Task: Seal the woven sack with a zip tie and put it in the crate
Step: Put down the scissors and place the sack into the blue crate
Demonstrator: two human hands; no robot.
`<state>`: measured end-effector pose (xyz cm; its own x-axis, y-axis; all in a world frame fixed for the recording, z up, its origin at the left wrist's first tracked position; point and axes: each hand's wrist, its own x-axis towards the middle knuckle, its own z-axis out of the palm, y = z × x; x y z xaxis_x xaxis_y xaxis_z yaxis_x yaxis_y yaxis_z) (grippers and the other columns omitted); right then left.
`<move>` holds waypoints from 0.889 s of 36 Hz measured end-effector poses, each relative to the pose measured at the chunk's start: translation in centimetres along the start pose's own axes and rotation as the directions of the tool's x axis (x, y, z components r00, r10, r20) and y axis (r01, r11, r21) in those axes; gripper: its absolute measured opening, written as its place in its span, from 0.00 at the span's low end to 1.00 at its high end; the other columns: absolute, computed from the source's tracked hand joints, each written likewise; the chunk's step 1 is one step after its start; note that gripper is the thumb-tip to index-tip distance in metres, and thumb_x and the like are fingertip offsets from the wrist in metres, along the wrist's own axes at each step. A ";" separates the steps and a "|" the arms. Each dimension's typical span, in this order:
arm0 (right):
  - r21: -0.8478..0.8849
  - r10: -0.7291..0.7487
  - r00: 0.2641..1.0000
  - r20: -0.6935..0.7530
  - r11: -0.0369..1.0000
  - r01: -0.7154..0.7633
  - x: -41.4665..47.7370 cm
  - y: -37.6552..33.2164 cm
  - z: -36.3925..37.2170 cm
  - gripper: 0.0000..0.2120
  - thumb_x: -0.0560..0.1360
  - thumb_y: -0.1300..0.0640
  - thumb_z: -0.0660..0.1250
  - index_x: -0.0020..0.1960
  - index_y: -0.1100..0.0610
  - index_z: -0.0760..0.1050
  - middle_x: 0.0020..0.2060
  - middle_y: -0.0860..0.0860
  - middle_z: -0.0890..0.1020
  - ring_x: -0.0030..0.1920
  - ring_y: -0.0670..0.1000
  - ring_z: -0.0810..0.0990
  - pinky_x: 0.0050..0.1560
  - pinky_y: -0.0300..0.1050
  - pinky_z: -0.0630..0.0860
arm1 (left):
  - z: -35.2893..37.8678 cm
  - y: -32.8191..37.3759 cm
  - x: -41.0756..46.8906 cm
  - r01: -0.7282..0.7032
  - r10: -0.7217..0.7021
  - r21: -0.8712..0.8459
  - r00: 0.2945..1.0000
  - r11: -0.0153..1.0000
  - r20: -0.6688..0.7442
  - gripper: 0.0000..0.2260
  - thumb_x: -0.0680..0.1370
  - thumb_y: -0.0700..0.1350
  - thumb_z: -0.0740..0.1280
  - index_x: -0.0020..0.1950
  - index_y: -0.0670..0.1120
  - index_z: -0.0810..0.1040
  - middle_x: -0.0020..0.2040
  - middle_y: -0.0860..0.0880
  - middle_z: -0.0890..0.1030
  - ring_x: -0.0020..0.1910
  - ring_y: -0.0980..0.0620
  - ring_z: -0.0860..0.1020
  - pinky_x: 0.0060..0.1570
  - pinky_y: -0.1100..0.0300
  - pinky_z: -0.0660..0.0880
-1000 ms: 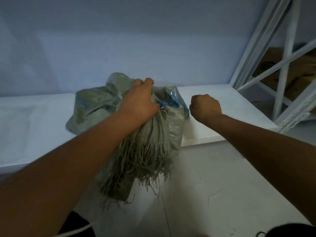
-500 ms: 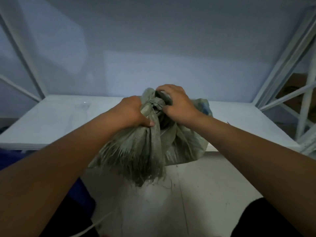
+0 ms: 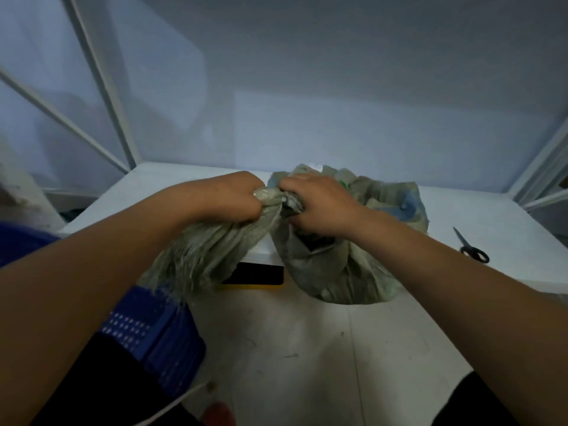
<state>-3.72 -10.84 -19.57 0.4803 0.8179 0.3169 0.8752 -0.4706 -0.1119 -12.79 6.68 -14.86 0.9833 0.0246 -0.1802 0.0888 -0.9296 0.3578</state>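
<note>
A grey-green woven sack (image 3: pixel 347 269) hangs over the front edge of a white shelf (image 3: pixel 479 229), its body bulging to the right. The sack's gathered neck runs left between my hands. My left hand (image 3: pixel 233 201) grips the twisted neck, and the frayed open end (image 3: pixel 196 265) trails down below it. My right hand (image 3: pixel 319 207) grips the sack right beside the neck, close against my left hand. A blue perforated crate (image 3: pixel 159 342) stands low at the left, partly behind my left arm. No zip tie shows clearly.
Black-handled scissors (image 3: pixel 471 249) lie on the shelf at the right. A dark flat object with a yellow edge (image 3: pixel 255 276) sits under the shelf front. White rack posts (image 3: pixel 101 84) stand at the left and right. Pale floor lies below.
My right hand came from a bare fist at the right onto the sack beside my left hand. The view swung left, bringing the blue crate and scissors into sight.
</note>
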 end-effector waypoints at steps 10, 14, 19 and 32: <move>-0.001 0.186 0.980 0.072 0.982 -0.186 -1.1 3.3 -0.8 0.13 0.62 0.45 0.68 0.45 0.46 0.71 0.44 0.47 0.76 0.47 0.53 0.75 0.47 0.56 0.78 | 0.0 -2.7 0.4 0.133 -0.123 0.260 0.991 0.956 -0.053 0.26 0.64 0.73 0.70 0.44 0.52 0.78 0.44 0.53 0.80 0.42 0.53 0.78 0.47 0.56 0.76; -0.087 0.205 0.977 0.067 0.976 -0.199 -1.2 3.3 -0.8 0.17 0.66 0.51 0.72 0.54 0.52 0.75 0.50 0.51 0.77 0.55 0.55 0.73 0.45 0.48 0.70 | -0.1 -3.3 0.2 0.091 -0.084 0.187 0.995 0.978 -0.047 0.31 0.62 0.79 0.66 0.47 0.54 0.80 0.45 0.54 0.81 0.44 0.53 0.79 0.51 0.53 0.77; -0.265 0.114 0.993 0.005 0.958 -0.109 -0.9 1.3 -1.5 0.39 0.65 0.54 0.73 0.74 0.52 0.65 0.72 0.55 0.69 0.76 0.58 0.63 0.73 0.60 0.62 | 0.2 -3.1 0.2 0.039 0.029 0.296 0.974 0.954 -0.224 0.29 0.65 0.79 0.60 0.43 0.56 0.80 0.41 0.55 0.81 0.41 0.54 0.78 0.48 0.54 0.77; -0.196 0.103 0.993 -0.058 0.974 -0.113 1.1 -3.2 -1.3 0.11 0.71 0.57 0.64 0.52 0.53 0.79 0.44 0.53 0.83 0.46 0.58 0.80 0.38 0.45 0.64 | 1.6 -3.1 1.5 -0.030 0.118 0.295 0.951 0.955 -0.284 0.10 0.66 0.47 0.73 0.40 0.52 0.73 0.37 0.53 0.78 0.37 0.50 0.77 0.37 0.56 0.76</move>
<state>-6.10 -8.87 -17.63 0.5640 0.7442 0.3577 0.7870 -0.6156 0.0399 -11.79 9.00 -17.69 0.9912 0.0184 0.1311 0.0084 -0.9970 0.0767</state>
